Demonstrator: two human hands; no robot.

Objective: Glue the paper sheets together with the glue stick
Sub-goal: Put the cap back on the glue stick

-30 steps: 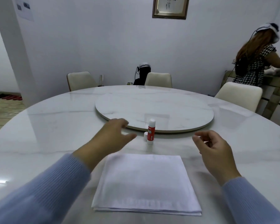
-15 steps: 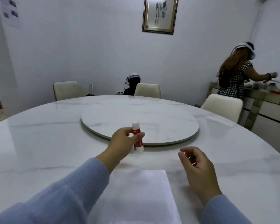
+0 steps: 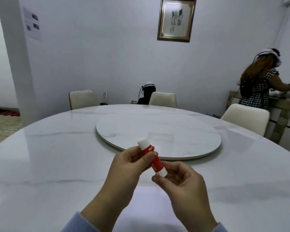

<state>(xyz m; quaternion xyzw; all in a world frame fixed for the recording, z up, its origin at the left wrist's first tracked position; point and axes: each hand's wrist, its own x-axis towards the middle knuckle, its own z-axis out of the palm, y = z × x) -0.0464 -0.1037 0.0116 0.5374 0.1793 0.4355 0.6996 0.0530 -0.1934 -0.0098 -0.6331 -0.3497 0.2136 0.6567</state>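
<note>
Glue stick [image 3: 151,158], a short red tube with a white cap at its upper end and a white base at its lower end, is held up in the air above the near part of the table, tilted so that the cap points up and to the left; the left hand [image 3: 132,166] is closed around the middle of the red body, with the thumb pressed on the label side; the right hand [image 3: 179,183] is partly curled just under it, and its thumb and first fingertips [image 3: 157,179] pinch the white base, while the other fingers stay loosely bent; both wrists come out of light blue knitted sleeves [image 3: 74,223]. Below the hands a pale patch of white paper sheets [image 3: 151,198] lies flat on the table, mostly covered by the arms, so its edges I cannot tell clearly. The round white marble table [image 3: 49,164] is glossy, and on its centre sits a round white marble turntable [image 3: 157,131], just beyond the glue stick. Cream chairs [image 3: 162,99] stand around the far side; on the white wall hangs a framed picture with dark writing [image 3: 176,19]; at the right another person in a black and white patterned dress [image 3: 254,91] stands at a counter, turned away.
</note>
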